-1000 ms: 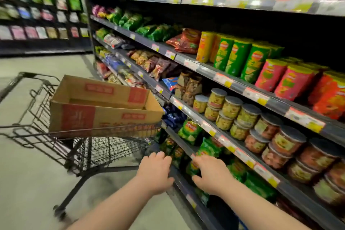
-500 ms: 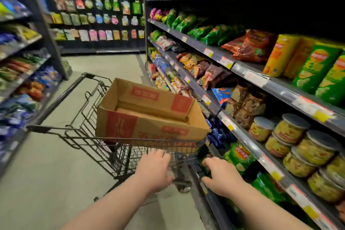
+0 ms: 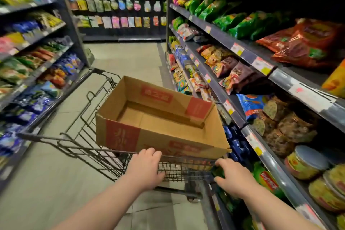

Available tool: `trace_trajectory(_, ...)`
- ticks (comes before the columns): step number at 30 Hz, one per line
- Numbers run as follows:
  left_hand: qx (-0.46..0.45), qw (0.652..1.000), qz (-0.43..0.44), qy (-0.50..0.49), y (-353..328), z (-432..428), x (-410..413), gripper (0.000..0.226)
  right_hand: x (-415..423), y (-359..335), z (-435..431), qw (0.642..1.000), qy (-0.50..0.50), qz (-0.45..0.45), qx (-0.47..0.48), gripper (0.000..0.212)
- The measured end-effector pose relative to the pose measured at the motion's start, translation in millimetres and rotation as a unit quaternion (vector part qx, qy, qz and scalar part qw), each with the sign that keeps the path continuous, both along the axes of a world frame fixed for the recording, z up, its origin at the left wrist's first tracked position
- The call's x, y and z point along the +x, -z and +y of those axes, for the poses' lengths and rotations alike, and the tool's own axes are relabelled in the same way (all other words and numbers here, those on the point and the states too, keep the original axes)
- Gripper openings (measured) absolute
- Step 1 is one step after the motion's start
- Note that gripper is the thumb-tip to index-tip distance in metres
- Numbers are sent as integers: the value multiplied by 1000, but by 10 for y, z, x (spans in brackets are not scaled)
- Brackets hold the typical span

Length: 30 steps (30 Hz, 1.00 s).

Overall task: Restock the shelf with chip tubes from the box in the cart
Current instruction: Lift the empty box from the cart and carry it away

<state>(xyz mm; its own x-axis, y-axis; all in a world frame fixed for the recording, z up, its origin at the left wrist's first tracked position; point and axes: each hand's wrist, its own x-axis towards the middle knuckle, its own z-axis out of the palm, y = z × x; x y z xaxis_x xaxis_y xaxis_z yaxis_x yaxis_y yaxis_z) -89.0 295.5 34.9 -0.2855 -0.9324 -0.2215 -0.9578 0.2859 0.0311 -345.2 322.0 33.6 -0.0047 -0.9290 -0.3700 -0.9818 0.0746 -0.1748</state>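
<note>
- Left hand (image 3: 144,171) curled, grip closed on near rim of dark wire shopping cart (image 3: 89,136).
- Right hand (image 3: 234,178) likewise, closed on same rim.
- Open brown cardboard box (image 3: 164,127) sitting in cart, showing bare floor, no tubes visible.
- Snack shelf (image 3: 261,136) just right.

Two hands (image 3: 188,175), one wire cart (image 3: 89,136), one open cardboard box (image 3: 214,132), no chip tubes inside.

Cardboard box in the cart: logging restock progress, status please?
Both hands, left and right, on the wire cart's near rim. Open brown cardboard box shows empty, no tubes visible. Aisle floor ahead unobstructed.
</note>
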Motion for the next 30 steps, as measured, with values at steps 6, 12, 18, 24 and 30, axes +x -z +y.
trace_trajectory(6,-17,999,23,-24,35,-524,166,65,34,97,-447,1000,9,3,8,48)
trace_trajectory(12,-41,998,41,-16,44,-1209,453,72,98,153,-929,998,43,17,36,50)
trace_trajectory(18,-67,997,27,-31,-25,-2067,944,76,255,236,-1502,994,100,24,43,52)
trace_trajectory(24,-61,995,7,-75,23,-2743,1282,87,286,355,-1795,986,148,40,61,51)
trace_trajectory(30,-50,989,23,-134,160,-3196,1376,94,-9,423,-2119,977,181,57,97,52)
